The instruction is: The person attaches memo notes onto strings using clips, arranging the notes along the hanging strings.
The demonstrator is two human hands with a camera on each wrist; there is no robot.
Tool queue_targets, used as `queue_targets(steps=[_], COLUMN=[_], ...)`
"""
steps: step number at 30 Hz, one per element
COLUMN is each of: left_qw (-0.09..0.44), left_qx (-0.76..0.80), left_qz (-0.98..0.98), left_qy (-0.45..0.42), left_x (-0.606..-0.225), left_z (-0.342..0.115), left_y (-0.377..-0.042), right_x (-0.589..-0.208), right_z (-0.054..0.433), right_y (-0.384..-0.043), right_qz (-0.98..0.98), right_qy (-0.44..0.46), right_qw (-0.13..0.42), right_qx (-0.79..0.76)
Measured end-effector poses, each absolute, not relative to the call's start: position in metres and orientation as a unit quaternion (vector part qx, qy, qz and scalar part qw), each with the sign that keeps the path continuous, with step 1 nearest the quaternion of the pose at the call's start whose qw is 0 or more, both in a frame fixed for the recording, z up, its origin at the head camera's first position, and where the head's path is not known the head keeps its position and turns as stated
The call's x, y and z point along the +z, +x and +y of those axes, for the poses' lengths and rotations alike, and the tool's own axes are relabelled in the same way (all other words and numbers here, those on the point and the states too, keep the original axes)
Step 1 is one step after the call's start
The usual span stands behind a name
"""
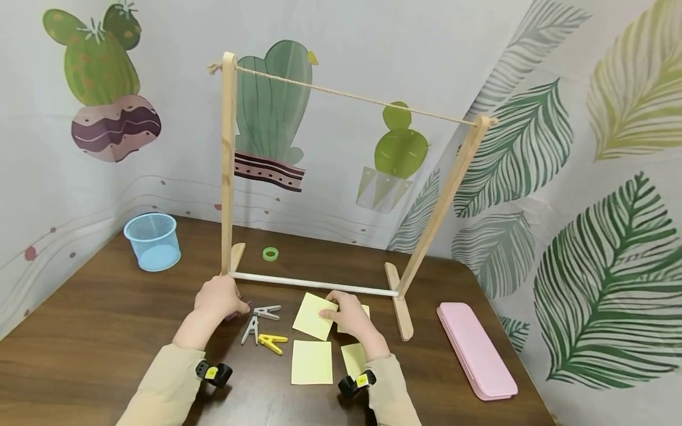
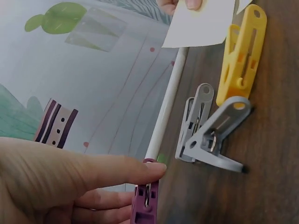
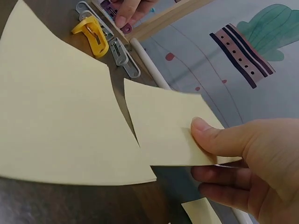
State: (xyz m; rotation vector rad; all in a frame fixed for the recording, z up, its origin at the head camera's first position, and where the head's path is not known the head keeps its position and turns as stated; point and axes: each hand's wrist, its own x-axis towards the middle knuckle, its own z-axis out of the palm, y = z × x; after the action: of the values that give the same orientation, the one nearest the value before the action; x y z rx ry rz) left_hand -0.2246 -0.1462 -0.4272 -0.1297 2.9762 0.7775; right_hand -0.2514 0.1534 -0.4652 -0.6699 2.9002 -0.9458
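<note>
My left hand (image 1: 217, 297) pinches a purple clothespin (image 2: 145, 198) between thumb and fingers, close to the foot of the frame's left post. Two grey clothespins (image 1: 266, 312) and a yellow clothespin (image 1: 273, 342) lie just to its right on the table. My right hand (image 1: 348, 313) holds a yellow paper square (image 3: 163, 126) by its edge, thumb on top and fingers beneath. Below it lies another yellow sheet (image 1: 311, 362), and more sheets (image 1: 353, 358) show partly hidden under the right hand and wrist.
A wooden frame (image 1: 228, 165) with a rope (image 1: 351, 94) strung across its top and a white bar (image 1: 314, 284) low down stands behind the hands. A blue mesh basket (image 1: 160, 251) and green tape roll (image 1: 270, 254) stand left; a pink case (image 1: 476, 350) lies right.
</note>
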Motion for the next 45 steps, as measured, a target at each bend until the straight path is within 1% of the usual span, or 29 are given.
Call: queue_targets(steps=[4,7,16,23,27,33,41,45], left_qw=[0.032,0.012,-0.114,-0.189,-0.226,-0.263,-0.322,-0.317], left_qx=[0.265,0.28,0.337,0.343,0.346,0.353,0.359,0.365], left_qz=[0.962,0.959,0.933,0.911,0.896,0.877,0.818,0.809], left_qy=[-0.047,-0.034,0.044,0.128,0.161,0.189,0.313,0.334], left_x=[-0.425,-0.422,-0.402,-0.376,-0.356,-0.325,-0.262,-0.229], left_z=[-0.145,-0.144,-0.139,-0.142,-0.143,-0.15,-0.161,-0.163], left_y=[-0.224,-0.225,-0.234,-0.243,-0.247,-0.255,-0.265,-0.266], right_x=[-0.463,-0.46,-0.449,-0.434,-0.42,-0.39,-0.341,-0.319], right_z=[0.153,0.154,0.149,0.131,0.119,0.102,0.076,0.063], right_y=[-0.253,-0.253,-0.257,-0.262,-0.269,-0.281,-0.304,-0.315], right_qz=[0.922,0.915,0.897,0.89,0.884,0.869,0.835,0.812], right_qy=[-0.226,-0.237,-0.247,-0.256,-0.263,-0.272,-0.257,-0.242], right_qw=[0.025,0.025,0.0,-0.027,-0.047,-0.065,-0.077,-0.069], right_qx=[-0.312,-0.327,-0.366,-0.376,-0.384,-0.408,-0.481,-0.527])
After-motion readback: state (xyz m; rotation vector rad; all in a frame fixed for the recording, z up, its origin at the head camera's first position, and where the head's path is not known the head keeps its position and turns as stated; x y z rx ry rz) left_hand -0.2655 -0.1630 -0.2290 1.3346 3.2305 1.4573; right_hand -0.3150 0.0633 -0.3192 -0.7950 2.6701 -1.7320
